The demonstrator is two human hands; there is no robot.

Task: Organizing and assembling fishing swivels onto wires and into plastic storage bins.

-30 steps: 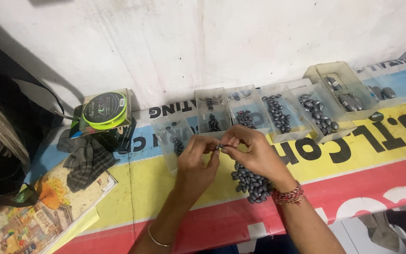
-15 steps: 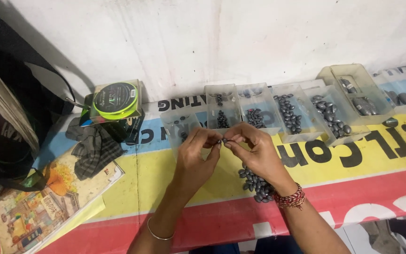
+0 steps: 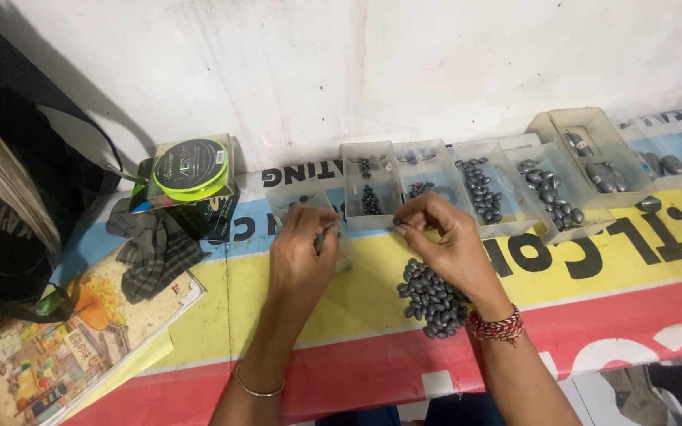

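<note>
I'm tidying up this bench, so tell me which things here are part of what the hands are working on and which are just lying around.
In use:
left hand, pinching something small
right hand, fingertips pinched
loose pile of dark oval sinkers
clear compartment boxes of sinkers

Lying about:
spool of green fishing line
checked cloth
illustrated book
dark bag

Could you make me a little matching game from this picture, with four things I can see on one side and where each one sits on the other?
Things:
1. spool of green line
2. checked cloth
3. loose pile of dark oval weights
4. red thread wristband

Places:
A. on the mat below the right hand
B. around the right wrist
C. in a clear box by the wall, far left of the row
D. lying between the spool's box and the picture book

Pairs: 1-C, 2-D, 3-A, 4-B
</note>
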